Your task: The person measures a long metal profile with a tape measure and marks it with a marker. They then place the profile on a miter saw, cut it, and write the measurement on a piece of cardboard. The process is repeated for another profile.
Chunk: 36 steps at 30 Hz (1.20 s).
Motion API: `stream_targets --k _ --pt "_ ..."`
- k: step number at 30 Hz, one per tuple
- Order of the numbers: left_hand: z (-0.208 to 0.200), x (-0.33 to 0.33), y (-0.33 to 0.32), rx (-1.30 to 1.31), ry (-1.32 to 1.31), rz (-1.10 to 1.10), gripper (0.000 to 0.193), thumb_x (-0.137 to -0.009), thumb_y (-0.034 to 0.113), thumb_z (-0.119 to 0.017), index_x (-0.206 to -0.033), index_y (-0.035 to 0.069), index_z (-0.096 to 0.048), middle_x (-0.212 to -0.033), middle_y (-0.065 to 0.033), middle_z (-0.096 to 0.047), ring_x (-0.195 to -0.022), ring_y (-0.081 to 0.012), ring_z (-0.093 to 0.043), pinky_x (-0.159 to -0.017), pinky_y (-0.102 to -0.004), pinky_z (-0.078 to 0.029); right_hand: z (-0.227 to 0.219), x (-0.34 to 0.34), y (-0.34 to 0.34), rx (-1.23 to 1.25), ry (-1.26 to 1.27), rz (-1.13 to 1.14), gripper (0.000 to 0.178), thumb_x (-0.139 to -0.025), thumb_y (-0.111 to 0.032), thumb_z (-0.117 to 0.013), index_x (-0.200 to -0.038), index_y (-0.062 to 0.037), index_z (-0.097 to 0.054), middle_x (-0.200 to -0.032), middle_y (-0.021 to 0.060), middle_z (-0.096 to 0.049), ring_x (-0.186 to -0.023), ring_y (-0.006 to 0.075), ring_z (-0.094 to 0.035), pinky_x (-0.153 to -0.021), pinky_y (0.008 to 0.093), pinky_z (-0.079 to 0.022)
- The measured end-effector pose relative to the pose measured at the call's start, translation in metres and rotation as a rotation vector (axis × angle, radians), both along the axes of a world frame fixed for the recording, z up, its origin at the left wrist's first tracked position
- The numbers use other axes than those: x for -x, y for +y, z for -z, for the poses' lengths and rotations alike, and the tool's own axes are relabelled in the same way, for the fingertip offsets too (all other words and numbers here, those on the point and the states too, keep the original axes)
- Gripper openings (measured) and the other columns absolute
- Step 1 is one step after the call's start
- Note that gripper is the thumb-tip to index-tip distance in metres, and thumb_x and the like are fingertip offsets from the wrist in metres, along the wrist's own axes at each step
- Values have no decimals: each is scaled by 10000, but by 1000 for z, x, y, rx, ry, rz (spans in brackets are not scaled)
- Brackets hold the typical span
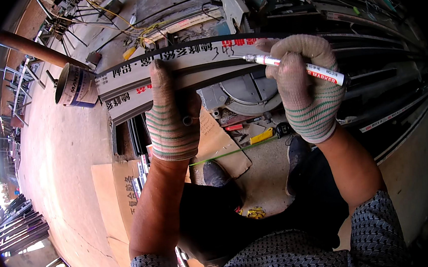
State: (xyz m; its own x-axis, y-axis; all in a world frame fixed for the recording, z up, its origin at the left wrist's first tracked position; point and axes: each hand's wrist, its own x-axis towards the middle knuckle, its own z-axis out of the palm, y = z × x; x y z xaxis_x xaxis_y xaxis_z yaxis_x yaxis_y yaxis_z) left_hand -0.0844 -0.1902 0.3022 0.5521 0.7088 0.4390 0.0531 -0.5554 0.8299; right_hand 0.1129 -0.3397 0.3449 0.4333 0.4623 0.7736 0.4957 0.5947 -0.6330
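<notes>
My left hand [171, 112], in a striped knit glove, grips a long aluminium profile [187, 58] wrapped in printed white protective film. Its thumb presses on the upper face, and most of the other fingers are hidden. A second filmed profile [124, 101] lies alongside, on the near side of the first. My gloved right hand [305, 87] holds a white marker pen [315, 71] between thumb and fingers. The pen's tip points left, close to dark handwritten marks on the film. Under the profiles stands a mitre saw [235, 10], partly covered by them.
A bucket [78, 87] stands at the profiles' left end. Dark profiles [382, 78] are stacked at right. Cardboard [109, 191] lies lower left. By my feet are a yellow tool [261, 136] and a dark tape measure [283, 129]. Yellow cables [151, 32] trail across the far floor.
</notes>
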Motion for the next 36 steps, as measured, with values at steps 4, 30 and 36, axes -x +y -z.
stream_targets --k 4,30,36 --pt "1 -2 -1 -16 -3 0 611 -922 32 -573 -1470 45 -303 -1155 -201 -598 -946 -338 -620 -843 -371 -493 3 2 -2 15 -33 -73 142 -985 -103 -653 -1073 5 -625 -966 75 -691 -853 94 -647 -784 271 -561" --pt "4 1 1 -280 61 -17 786 -888 -61 -599 -1585 28 -249 -1258 -248 -636 -1035 -392 -686 -917 -398 -546 -4 1 4 23 169 -110 160 -1015 -151 -638 -1076 -4 -622 -949 61 -690 -809 75 -650 -782 260 -561" --pt "8 -3 17 -724 -4 -97 775 -899 -70 -593 -1591 34 -259 -1254 -240 -640 -1031 -367 -690 -914 -386 -549 0 -2 -2 62 123 -157 191 -1021 -185 -638 -1080 -4 -620 -960 68 -693 -811 93 -667 -780 268 -566"
